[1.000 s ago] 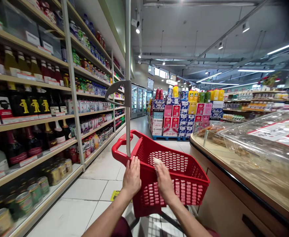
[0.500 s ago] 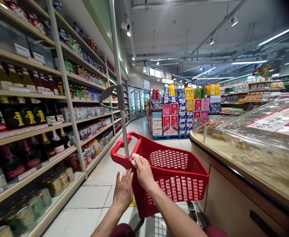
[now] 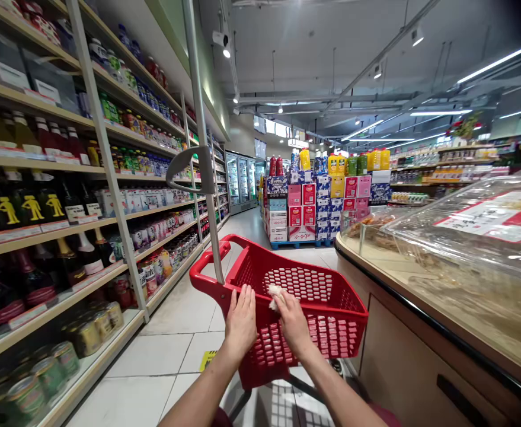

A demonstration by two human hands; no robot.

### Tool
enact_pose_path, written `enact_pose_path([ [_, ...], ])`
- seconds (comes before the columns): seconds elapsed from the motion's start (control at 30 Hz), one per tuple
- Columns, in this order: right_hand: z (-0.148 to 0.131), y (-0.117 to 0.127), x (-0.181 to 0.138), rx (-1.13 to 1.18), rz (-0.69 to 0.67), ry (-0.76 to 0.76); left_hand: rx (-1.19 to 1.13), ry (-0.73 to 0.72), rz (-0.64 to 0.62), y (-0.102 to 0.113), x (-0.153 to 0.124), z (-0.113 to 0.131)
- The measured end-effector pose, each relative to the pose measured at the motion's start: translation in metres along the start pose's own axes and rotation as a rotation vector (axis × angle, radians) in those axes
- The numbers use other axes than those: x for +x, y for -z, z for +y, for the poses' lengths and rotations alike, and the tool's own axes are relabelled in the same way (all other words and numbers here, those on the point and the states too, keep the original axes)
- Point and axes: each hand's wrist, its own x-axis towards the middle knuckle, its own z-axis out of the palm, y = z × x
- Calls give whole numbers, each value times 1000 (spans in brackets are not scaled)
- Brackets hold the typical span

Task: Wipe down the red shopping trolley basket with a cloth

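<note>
A red plastic shopping basket (image 3: 322, 296) on wheels stands in the aisle in front of me, with a grey pull handle (image 3: 200, 172) rising from its near rim. My left hand (image 3: 241, 323) lies flat on the basket's near wall, fingers stretched out. My right hand (image 3: 292, 317) is closed on a small white cloth (image 3: 274, 292) and presses it against the basket's near rim, just right of the left hand.
Shelves of bottles and cans (image 3: 64, 225) line the left side. A curved counter with a clear cover (image 3: 456, 261) runs along the right. A stack of boxed goods on a pallet (image 3: 317, 204) stands ahead, with refrigerator doors (image 3: 240, 181) beyond. The tiled floor (image 3: 180, 332) runs between.
My right hand slid the cloth right along the rim from the handle's base. My left hand moved up from beside the basket onto its near wall.
</note>
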Motion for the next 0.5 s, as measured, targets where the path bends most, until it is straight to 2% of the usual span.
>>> enact_pose_path([
  [0.1, 23, 10, -8, -55, 32, -52, 2, 10, 6, 2, -1, 4],
  [0.17, 34, 16, -14, -97, 42, -79, -30, -10, -2, 2, 1, 15],
  [0.33, 49, 22, -20, -97, -19, 5, -81, -103, -44, -6, 6, 42],
  [0.5, 94, 46, -37, -179, 43, -188, -93, -126, -27, -10, 6, 50],
])
